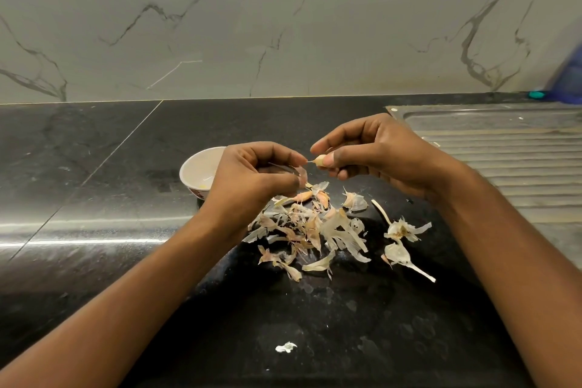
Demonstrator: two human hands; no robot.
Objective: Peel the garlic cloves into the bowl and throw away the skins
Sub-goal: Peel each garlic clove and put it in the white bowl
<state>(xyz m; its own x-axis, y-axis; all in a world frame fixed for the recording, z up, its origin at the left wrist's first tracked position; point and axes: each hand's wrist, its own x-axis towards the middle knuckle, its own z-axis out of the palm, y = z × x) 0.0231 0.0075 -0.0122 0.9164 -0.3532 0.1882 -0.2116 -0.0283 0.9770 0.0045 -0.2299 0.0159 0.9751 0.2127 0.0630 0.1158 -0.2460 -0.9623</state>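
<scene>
White bowl [192, 167], one; right grip [374, 151] pinches one clove [319, 160], left grip [252, 173] pinches its skin [300, 172]

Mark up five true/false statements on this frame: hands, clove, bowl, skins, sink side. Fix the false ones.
1. The right hand pinches a garlic clove. True.
2. The bowl stands right of the skins. False: it stands left of them, partly behind the left hand.
3. The garlic skins lie inside the bowl. False: they are heaped on the black counter.
4. The left hand pinches the pointed tip of the same clove. True.
5. A steel drainboard lies at the left edge. False: it is on the right.
</scene>
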